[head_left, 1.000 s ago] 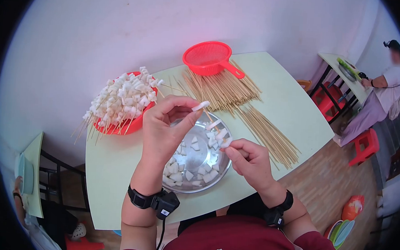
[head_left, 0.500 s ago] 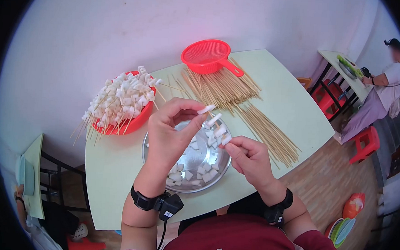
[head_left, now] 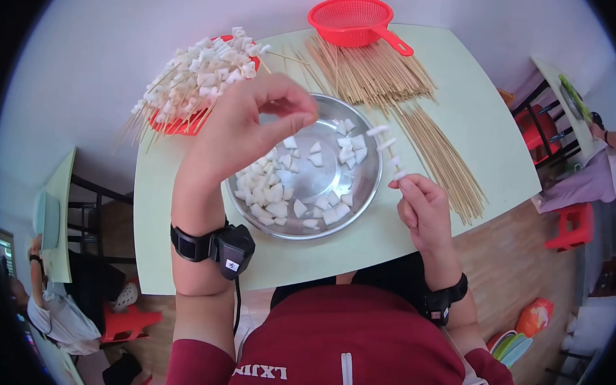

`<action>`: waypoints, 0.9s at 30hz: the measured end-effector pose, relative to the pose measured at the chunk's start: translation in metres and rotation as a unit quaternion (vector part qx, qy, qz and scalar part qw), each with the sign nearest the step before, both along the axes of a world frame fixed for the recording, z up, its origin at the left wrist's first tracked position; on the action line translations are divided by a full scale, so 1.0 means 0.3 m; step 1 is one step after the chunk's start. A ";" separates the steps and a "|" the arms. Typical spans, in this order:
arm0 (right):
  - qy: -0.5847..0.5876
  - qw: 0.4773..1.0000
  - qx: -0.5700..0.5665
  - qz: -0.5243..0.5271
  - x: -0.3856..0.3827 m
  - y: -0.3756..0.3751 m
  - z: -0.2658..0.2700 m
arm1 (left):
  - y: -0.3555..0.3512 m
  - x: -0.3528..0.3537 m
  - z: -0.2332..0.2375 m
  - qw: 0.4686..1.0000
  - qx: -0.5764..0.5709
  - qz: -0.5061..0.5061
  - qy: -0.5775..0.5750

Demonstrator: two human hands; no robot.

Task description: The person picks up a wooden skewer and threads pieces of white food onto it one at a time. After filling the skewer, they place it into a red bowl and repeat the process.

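Observation:
My left hand (head_left: 256, 116) is raised above the left side of a round metal tray (head_left: 318, 233), thumb and fingers pinched, with no piece showing between them. In my right hand (head_left: 422, 205), beyond the tray's right rim, is a skewer (head_left: 391, 152) bearing several white pieces, its tip pointing up and left. Loose white pieces (head_left: 272, 194) lie heaped at the tray's left, with smaller groups elsewhere in it. Behind my left hand, a red basket (head_left: 179, 125) holds many filled skewers (head_left: 209, 76). Bare wooden sticks (head_left: 442, 161) lie right of the tray.
A red strainer (head_left: 352, 20) rests over another bundle of sticks (head_left: 377, 74) at the back of the pale table (head_left: 502, 147). One person (head_left: 580, 175) is at a table on the far right, another (head_left: 61, 312) at the left. Red stools (head_left: 571, 227) stand on the floor.
My left hand has moved off the skewer, up and left. My right hand has shifted right with the skewer, and the piece formerly at my left fingertips now sits on it. The view has tilted down.

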State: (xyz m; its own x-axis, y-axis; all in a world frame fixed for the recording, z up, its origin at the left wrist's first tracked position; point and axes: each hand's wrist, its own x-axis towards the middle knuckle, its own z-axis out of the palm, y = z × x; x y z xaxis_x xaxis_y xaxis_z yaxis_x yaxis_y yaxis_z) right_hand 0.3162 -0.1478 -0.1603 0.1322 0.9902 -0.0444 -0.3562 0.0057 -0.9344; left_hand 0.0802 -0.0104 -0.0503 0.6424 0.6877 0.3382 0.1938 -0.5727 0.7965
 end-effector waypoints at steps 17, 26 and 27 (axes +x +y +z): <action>-0.022 0.995 -0.012 0.093 0.017 -0.037 -0.063 | 0.139 -0.006 -0.257 0.930 0.110 0.008 0.351; -0.034 0.994 -0.021 0.106 0.010 -0.042 -0.043 | 0.106 0.006 -0.250 0.950 0.148 0.006 0.274; -0.038 0.994 -0.019 0.105 0.012 -0.040 -0.040 | 0.094 0.011 -0.220 0.947 0.121 0.011 0.296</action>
State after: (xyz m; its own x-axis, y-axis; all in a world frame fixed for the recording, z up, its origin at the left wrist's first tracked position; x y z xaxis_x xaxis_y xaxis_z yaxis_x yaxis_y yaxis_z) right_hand 0.3199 -0.1597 -0.1721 -0.0719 0.9943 -0.0792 -0.2744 -0.0961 -0.9568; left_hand 0.0834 0.0178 -0.1162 0.7548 0.6519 0.0720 0.5802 -0.7149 0.3903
